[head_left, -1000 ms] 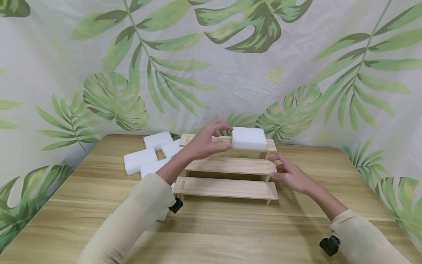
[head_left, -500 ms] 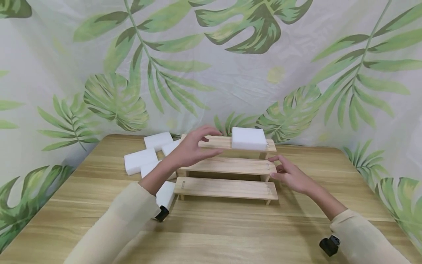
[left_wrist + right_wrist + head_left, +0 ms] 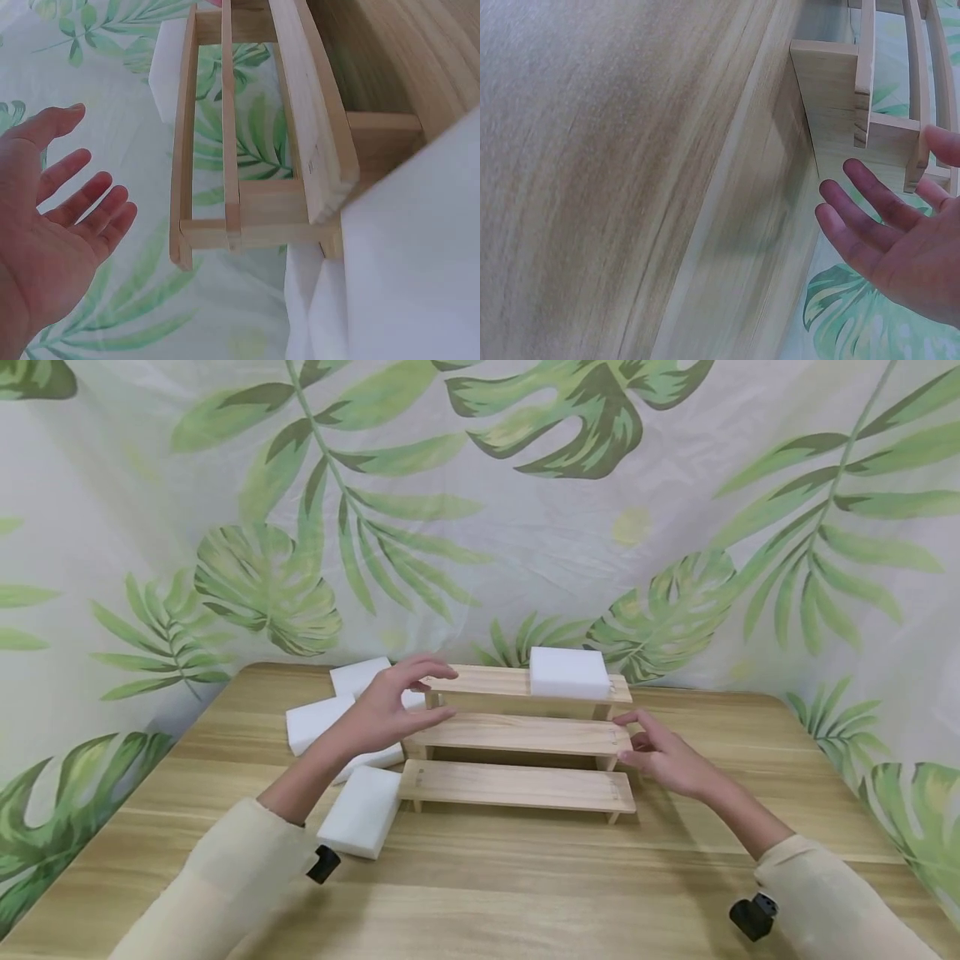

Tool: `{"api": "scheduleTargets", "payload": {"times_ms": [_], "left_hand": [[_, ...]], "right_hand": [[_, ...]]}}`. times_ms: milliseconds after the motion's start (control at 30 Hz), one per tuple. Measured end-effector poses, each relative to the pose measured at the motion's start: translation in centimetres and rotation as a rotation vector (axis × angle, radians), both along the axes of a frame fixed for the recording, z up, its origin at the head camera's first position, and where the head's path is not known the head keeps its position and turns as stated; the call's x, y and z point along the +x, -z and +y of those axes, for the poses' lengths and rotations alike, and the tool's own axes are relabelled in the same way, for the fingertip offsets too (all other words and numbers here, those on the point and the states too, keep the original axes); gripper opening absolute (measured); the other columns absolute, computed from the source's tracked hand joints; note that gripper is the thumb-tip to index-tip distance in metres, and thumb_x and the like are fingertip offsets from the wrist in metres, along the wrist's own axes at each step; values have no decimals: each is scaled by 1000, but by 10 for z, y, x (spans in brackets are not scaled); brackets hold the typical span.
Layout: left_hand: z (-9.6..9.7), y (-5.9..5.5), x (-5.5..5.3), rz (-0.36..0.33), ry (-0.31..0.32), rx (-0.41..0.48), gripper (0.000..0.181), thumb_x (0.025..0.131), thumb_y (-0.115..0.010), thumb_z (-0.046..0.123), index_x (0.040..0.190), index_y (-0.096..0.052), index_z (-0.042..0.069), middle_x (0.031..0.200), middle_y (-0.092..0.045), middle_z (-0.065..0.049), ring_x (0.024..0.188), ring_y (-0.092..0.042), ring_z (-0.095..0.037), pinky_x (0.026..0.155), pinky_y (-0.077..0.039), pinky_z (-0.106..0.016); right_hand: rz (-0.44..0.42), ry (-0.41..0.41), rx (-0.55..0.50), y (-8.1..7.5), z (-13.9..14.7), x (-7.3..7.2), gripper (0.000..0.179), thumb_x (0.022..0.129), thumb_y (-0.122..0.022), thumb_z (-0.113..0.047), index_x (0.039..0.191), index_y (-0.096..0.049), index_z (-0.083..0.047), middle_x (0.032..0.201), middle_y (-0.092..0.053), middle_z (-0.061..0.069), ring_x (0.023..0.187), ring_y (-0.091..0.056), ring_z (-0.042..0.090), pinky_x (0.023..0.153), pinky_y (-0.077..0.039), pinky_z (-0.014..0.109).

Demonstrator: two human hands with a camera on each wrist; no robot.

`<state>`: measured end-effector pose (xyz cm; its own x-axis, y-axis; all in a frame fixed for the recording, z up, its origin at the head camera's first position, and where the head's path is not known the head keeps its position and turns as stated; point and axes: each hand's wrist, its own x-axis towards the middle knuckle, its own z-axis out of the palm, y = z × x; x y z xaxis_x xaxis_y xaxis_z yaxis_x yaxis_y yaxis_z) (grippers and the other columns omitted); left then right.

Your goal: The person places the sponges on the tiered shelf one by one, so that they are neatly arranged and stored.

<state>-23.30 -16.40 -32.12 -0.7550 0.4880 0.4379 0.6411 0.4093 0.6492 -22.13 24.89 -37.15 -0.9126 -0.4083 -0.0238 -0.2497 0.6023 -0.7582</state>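
Note:
A three-tier wooden step stand [image 3: 517,735] stands at the back of the table. On its top step, toward the right end, lies a white foam block [image 3: 570,672]. My left hand [image 3: 384,710] hovers at the stand's left end, holding nothing, its thumb and fingers spread apart. Below and behind that hand are several more white foam blocks [image 3: 360,814], partly covered by it and the forearm. With thumb and index finger, my right hand [image 3: 667,762] grips the right end of the middle step. In the right wrist view its other fingers [image 3: 862,225] extend beside the stand.
The wooden table [image 3: 525,885] reaches back to a hanging leaf-print cloth [image 3: 555,543]. One loose foam block [image 3: 420,255] looms large in the left wrist view, close to the lowest step. Black wrist cameras [image 3: 753,917] sit at both cuffs.
My left hand has drawn away from the foam block on the top step and moved left and slightly down, over the loose blocks. The right hand has stayed at the middle step.

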Motion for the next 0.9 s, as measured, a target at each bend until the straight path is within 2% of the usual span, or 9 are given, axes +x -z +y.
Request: {"api": "scheduleTargets", "payload": {"times_ms": [233,433,700,900], "left_hand": [[-26,7,2,13,-64,-25,36,92,-78,6,126,-68,-1,132,-63,-14,123,-60,-32,97,-53,-47],[-53,16,2,27,-130,-47,35,89,-80,3,122,-70,-1,123,-66,-16,118,-60,-30,94,-55,-39],[-94,31,3,16,-242,-83,33,90,-78,1,121,-68,-6,122,-65,-20,113,-60,-35,93,-55,-52],[-122,42,-1,-48,-293,-94,36,92,-77,4,124,-65,-9,126,-63,-29,120,-57,-46,99,-49,-57]], "right_hand": [[6,-5,6,0,0,0,50,104,-57,-12,148,-36,1,105,-71,19,102,-68,35,84,-55,48],[5,1,2,1,1,1,51,104,-57,-12,149,-36,0,108,-71,21,104,-68,36,88,-56,53],[8,-2,14,1,1,1,49,104,-57,-13,148,-37,-2,107,-71,20,104,-69,36,88,-55,53],[13,-9,20,0,1,0,49,105,-57,-13,148,-36,-2,102,-72,19,98,-68,33,82,-53,44]]}}
